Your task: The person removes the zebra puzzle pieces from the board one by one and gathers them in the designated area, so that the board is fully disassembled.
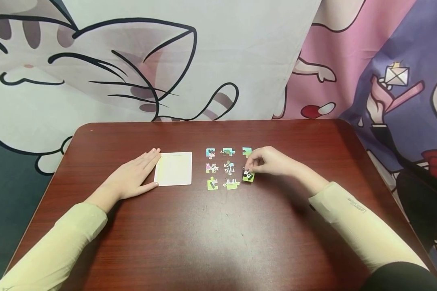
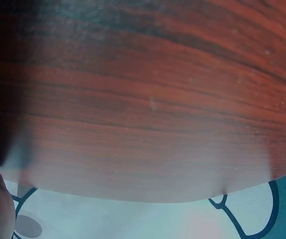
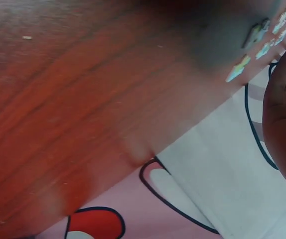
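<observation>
My right hand (image 1: 267, 161) pinches a jigsaw puzzle piece (image 1: 248, 176), green with black and white print, at the right of a group of loose pieces. Whether this piece touches the table is hard to tell. Just behind the fingers lies a blue and green corner piece (image 1: 247, 151). My left hand (image 1: 136, 176) lies flat with straight fingers, its fingertips and thumb at the left edge of a square white puzzle tray (image 1: 174, 169) with a pale yellow border. In the right wrist view, the right hand (image 3: 285, 99) shows at the right edge.
Several other pieces, such as a pink and white one (image 1: 211, 167) and a green and white one (image 1: 232, 184), lie apart in rough rows right of the tray. All this is on a brown wooden table (image 1: 189, 230). Behind its far edge hangs a cartoon-printed cloth (image 1: 247, 60).
</observation>
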Demonstrator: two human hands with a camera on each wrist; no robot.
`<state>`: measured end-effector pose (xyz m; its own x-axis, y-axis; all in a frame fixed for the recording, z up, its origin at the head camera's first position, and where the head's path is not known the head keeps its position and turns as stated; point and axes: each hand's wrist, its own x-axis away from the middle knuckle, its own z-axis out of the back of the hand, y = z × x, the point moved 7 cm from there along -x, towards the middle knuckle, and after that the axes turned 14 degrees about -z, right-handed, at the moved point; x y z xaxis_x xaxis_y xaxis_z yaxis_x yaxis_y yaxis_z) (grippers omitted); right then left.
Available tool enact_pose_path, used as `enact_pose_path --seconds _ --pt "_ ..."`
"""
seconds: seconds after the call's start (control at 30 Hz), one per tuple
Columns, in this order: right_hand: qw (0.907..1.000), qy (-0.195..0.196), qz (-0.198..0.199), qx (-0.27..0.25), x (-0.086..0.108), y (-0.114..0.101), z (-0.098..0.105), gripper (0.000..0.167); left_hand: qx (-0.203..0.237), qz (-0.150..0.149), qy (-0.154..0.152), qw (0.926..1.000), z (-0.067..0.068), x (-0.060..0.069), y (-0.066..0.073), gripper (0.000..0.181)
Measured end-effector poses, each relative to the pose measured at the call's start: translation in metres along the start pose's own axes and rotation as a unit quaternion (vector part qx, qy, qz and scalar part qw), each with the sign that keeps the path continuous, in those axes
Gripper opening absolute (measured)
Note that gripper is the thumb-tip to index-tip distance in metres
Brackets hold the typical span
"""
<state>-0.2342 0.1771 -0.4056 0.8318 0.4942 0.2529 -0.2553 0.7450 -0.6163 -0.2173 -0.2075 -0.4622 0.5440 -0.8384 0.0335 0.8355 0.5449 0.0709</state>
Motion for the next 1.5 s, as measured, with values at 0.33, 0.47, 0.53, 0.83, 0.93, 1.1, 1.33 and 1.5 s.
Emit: enact_pose_path --seconds 0.33,0.47,0.53,0.83,0.93,1.1,1.33,1.5 --pt "0.9999 -0.013 -0.005 0.004 0.008 0.013 -0.01 0.013 -0.004 -0.002 0.002 1.0 0.001 0.0 0.001 0.091" --pt "0.9998 -0.016 -0.005 0.006 0.009 0.015 -0.014 0.013 -0.002 -0.002 0.002 1.0 0.001 -0.001 0.002 0.091" --pt "0.9998 -0.015 -0.006 0.01 0.01 0.015 -0.015 0.012 -0.001 -0.002 0.002 1.0 0.001 -0.001 0.002 0.091" --pt "0.9987 0.007 0.006 0.05 0.012 0.01 -0.019 0.01 -0.001 -0.003 0.005 1.0 0.001 -0.001 0.004 0.091" --pt "0.9976 0.019 0.008 0.066 0.013 0.01 -0.022 0.009 -0.001 0.0 0.005 1.0 0.001 -0.001 0.004 0.091" --pt "0.996 0.037 0.016 0.08 0.013 0.013 -0.025 0.009 -0.002 0.001 0.006 1.0 0.001 -0.001 0.004 0.091" --pt "0.995 0.057 0.029 0.076 0.014 0.016 -0.026 0.01 0.008 0.007 0.006 0.9999 0.001 0.0 0.005 0.091" --pt "0.9954 0.06 0.033 0.066 0.015 0.018 -0.026 0.009 0.004 0.004 0.007 1.0 0.002 -0.002 0.005 0.091"
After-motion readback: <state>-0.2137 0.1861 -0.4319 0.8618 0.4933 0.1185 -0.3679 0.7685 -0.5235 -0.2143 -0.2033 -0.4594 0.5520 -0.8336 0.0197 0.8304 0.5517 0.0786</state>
